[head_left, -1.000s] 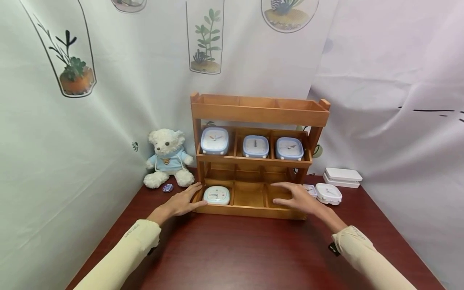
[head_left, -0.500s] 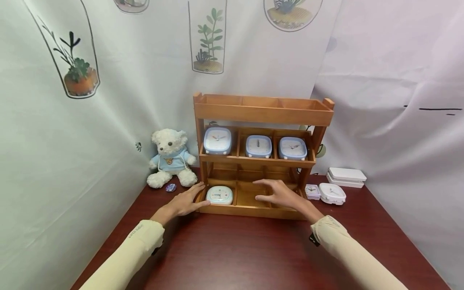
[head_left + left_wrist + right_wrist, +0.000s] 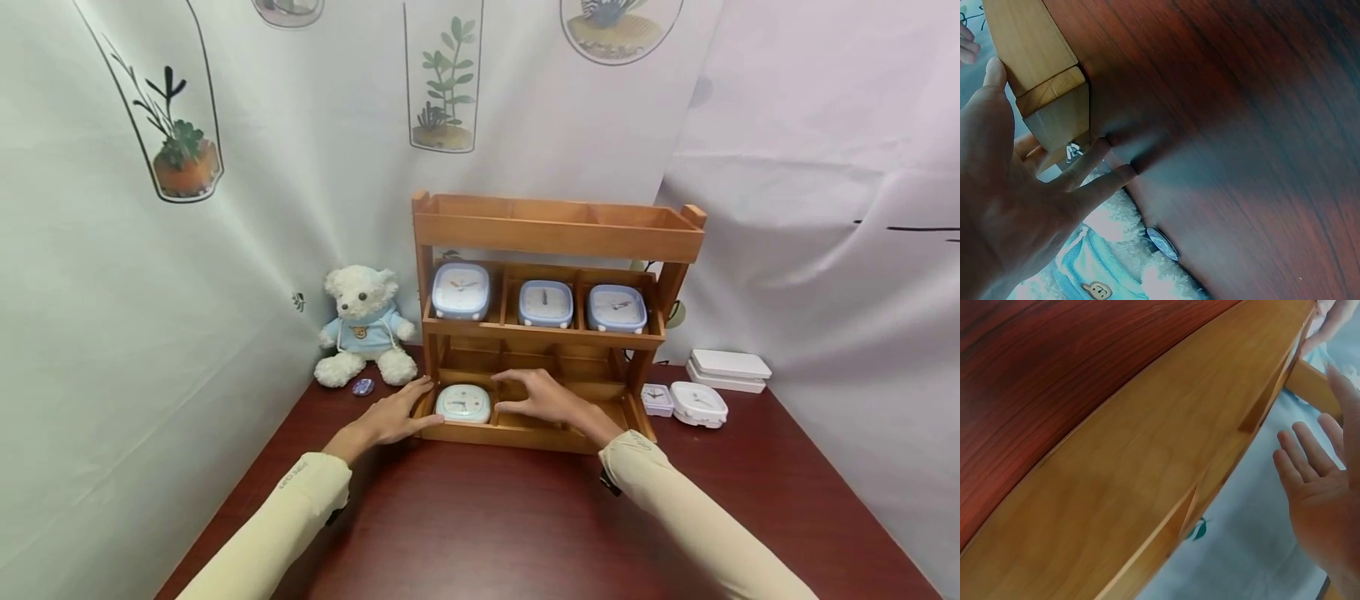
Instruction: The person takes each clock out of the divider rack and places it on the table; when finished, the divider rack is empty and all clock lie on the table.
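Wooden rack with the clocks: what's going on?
A person has their left hand spread at the lower left corner of the wooden rack. Their right hand, empty, hovers by the bottom tier, pointing towards the mint-rimmed clock at its left end. Three blue clocks sit in the middle tier.

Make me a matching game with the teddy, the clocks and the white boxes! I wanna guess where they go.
Things:
1. teddy bear
2. mint-edged clock
3. three blue clocks
4. white boxes

Places:
A. across the middle tier, one per compartment
B. stacked, right of the wooden rack
C. sitting left of the rack
D. in the bottom tier's left compartment

Pairs: 1-C, 2-D, 3-A, 4-B
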Motion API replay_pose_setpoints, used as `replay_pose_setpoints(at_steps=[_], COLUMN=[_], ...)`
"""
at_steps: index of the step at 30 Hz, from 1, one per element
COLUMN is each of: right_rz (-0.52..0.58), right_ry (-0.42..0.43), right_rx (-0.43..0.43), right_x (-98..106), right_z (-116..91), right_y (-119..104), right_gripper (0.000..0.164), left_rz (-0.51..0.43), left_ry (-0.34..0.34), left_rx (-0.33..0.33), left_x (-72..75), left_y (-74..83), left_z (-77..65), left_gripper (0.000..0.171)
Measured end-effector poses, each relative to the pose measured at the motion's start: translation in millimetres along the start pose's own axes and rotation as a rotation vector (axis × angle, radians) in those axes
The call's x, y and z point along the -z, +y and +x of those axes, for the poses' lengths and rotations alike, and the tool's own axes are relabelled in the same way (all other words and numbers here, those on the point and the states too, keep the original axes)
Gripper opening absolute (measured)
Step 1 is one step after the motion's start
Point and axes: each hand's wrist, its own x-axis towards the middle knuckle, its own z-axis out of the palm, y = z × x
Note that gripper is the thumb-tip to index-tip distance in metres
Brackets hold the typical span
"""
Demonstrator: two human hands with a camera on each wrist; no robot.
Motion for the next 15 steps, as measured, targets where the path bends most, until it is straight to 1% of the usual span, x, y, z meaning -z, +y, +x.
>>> replay_pose_setpoints(at_steps=[3,7,12,15], right_rz=[0.018,-0.012,-0.059,-0.055], right_ry=[-0.015,-0.041,-0.085,-0.103], right_rx=[0.018,0.017,0.004,0.008], right_x=[-7.3,-16.6,-29.8,-36.0], right_z=[10.4,23.7,36.5,40.9], right_y=[-0.8,-2.2,-3.6,-5.4], right_gripper=[0.051,0.053,0.061,0.063], left_rz=[-0.005,-0.007,-0.006,-0.003], left_ry=[0.001,-0.002,-0.008,-0.013], left_rx=[0.012,0.025,0.036,0.036], left_x=[0.0,0.4,-0.5,-0.4], left_y=[0.9,1.1,0.8,1.4], left_z=[0.0,0.7,1.5,1.2], left_gripper=[0.089,0.088,0.088,0.088])
